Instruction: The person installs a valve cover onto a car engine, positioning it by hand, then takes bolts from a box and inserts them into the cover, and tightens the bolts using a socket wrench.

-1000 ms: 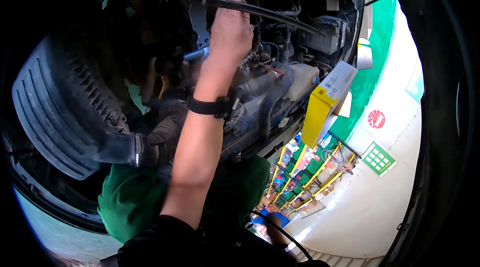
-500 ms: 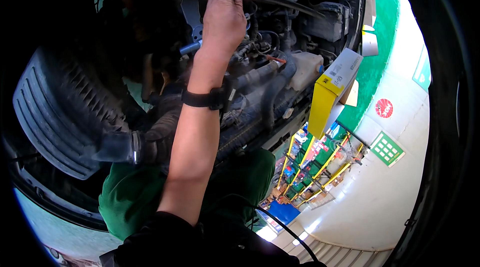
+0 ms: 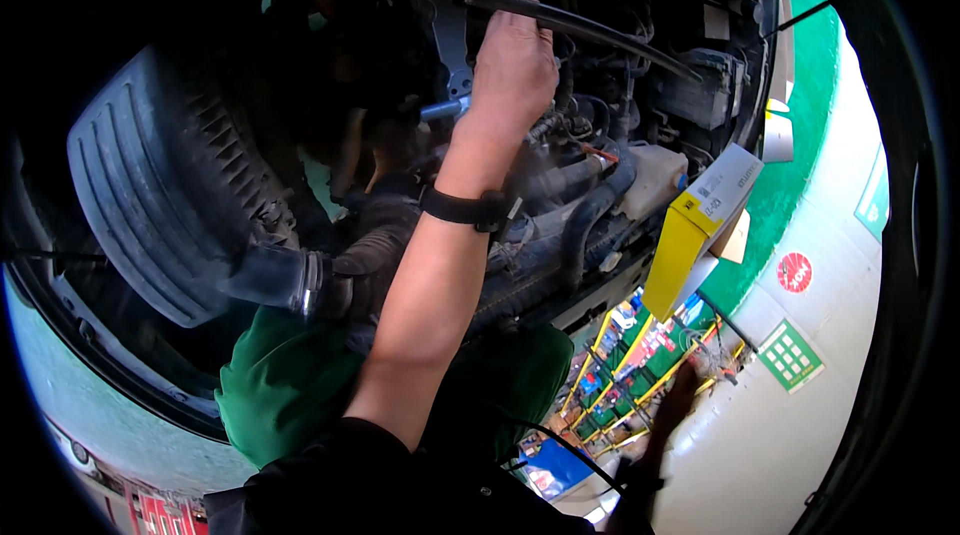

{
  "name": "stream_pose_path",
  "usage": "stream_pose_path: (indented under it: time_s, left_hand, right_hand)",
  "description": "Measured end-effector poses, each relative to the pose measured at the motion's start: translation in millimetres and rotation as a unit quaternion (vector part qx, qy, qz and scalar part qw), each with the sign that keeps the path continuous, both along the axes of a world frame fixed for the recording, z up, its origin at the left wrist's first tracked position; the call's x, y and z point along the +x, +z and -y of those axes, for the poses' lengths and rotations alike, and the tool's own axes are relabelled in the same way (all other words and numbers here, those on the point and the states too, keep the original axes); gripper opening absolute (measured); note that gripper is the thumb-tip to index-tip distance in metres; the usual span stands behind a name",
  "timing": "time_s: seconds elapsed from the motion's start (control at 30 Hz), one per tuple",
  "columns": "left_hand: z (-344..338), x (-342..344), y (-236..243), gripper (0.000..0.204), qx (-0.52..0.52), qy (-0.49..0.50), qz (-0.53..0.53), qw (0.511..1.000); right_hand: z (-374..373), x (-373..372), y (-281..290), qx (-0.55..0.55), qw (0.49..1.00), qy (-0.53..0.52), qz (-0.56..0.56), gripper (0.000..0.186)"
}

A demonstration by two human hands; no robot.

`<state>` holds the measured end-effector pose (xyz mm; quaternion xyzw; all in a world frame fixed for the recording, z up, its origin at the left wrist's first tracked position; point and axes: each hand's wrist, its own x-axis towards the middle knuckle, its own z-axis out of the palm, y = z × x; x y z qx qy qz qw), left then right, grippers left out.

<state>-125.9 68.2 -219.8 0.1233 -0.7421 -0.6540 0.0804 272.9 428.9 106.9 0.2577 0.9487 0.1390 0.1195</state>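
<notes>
My left hand (image 3: pixel 515 70) reaches up over the engine bay, a black strap round its wrist. Its fingers are closed round a long black bar (image 3: pixel 590 32) near the bar's left end; the bar slants down to the right, toward a dark battery (image 3: pixel 700 90). Beside that wrist, a short blue-grey tube (image 3: pixel 440 110) sticks out among the engine parts. At the lower right, my right hand (image 3: pixel 683 390) is raised in dark silhouette in front of the background shelves. Its fingers are too dark and smeared to read.
A yellow and grey carton (image 3: pixel 690 235) rests on the bay's front edge, beside a pale reservoir (image 3: pixel 650 180) with a blue cap. On the left lie a ribbed black housing (image 3: pixel 150 195) and a thick intake hose (image 3: pixel 375 240). Yellow-framed shelves (image 3: pixel 610 385) stand beyond.
The whole scene has shifted rightward in the picture as the view turned. My right hand has come into sight at the lower right. My left hand keeps its grip on the bar.
</notes>
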Motion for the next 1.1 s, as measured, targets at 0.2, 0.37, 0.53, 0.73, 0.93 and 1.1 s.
stream_pose_path:
  time_s: [0.2,0.37,0.53,0.73,0.93,1.1]
  left_hand:
    - [-5.0,-3.9,-5.8,0.011,-0.022,0.034,-0.038,0.998]
    - [-4.0,-3.4,12.9,0.017,0.031,-0.021,0.005,0.999]
    - [-9.9,-0.4,4.0,0.018,0.085,0.001,0.017,0.996]
    - [0.6,-0.4,10.4,0.021,0.09,0.03,0.005,0.996]
    - [8.4,-1.0,14.8,0.014,0.065,0.026,-0.006,0.998]
    - [21.1,-6.5,14.2,0.017,-0.04,-0.091,0.024,0.995]
  right_hand:
    - [239.8,-408.2,-41.6,-0.11,0.841,0.53,0.019,0.067]
    - [328.1,-463.8,-103.6,-0.091,0.857,0.458,0.217,0.032]
    - [345.4,-467.4,-137.8,-0.174,0.909,0.28,0.254,0.042]
    - [346.8,-459.6,-145.4,-0.175,0.93,0.255,0.199,0.044]
    - [334.9,-457.6,-155.7,-0.344,0.93,0.064,0.112,0.037]
    - [327.1,-456.9,-153.8,-0.401,0.912,-0.016,0.08,0.03]
